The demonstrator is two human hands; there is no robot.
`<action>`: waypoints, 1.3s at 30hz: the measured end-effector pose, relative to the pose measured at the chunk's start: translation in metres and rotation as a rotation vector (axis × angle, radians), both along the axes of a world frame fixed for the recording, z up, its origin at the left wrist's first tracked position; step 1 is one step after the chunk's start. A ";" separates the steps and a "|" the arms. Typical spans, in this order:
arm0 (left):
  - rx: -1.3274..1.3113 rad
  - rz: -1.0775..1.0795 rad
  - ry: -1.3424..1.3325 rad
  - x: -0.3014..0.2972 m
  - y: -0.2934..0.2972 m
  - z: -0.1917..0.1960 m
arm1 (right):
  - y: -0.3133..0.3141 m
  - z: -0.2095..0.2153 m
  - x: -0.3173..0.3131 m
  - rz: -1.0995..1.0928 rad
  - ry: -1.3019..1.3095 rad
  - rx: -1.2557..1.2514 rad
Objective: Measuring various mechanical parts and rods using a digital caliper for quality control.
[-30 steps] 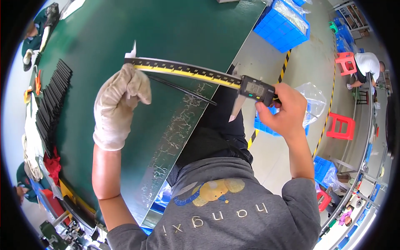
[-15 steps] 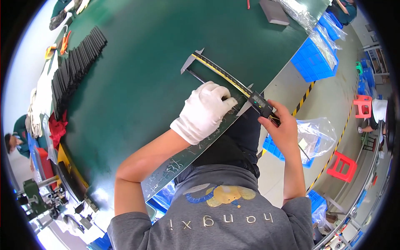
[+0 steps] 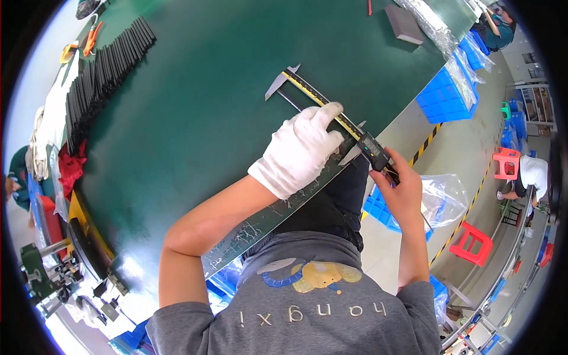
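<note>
My right hand (image 3: 402, 186), bare, grips the display end of a digital caliper (image 3: 322, 102) that slants over the near edge of the green table. The caliper's jaws stand wide apart. Along its near side lies a thin black rod (image 3: 289, 99), one end close to the far jaw. My left hand (image 3: 302, 148), in a white glove, is closed over the rod's middle and hides most of it. Its forefinger reaches onto the caliper's beam. Whether the rod's near end touches the other jaw is hidden by the glove.
A row of black rods (image 3: 106, 77) lies at the table's left, near orange-handled pliers (image 3: 93, 38) and a red cloth (image 3: 71, 167). A dark box (image 3: 404, 25) sits at the far right. Blue crates (image 3: 447, 94) and red stools (image 3: 471, 242) stand beyond the right edge. Other people are around.
The left forefinger has stretched out onto the caliper's beam, and the gloved hand has shifted slightly right. The right hand keeps its grip. The whole view has turned a little.
</note>
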State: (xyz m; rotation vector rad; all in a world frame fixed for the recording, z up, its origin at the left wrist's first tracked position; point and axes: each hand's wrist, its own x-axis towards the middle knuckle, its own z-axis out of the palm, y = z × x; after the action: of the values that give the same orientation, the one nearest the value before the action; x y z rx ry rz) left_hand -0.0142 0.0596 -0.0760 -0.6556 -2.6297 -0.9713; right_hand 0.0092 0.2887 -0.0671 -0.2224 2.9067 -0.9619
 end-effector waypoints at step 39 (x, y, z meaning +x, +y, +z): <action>-0.207 -0.069 0.092 -0.012 -0.004 0.008 | -0.002 -0.004 0.002 -0.156 0.196 0.146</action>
State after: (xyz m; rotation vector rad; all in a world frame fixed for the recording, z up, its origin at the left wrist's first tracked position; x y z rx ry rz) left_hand -0.0258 0.0560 -0.0680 -0.8227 -2.6626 -0.6742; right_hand 0.0116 0.2864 -0.0715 -0.0854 3.1982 -0.7813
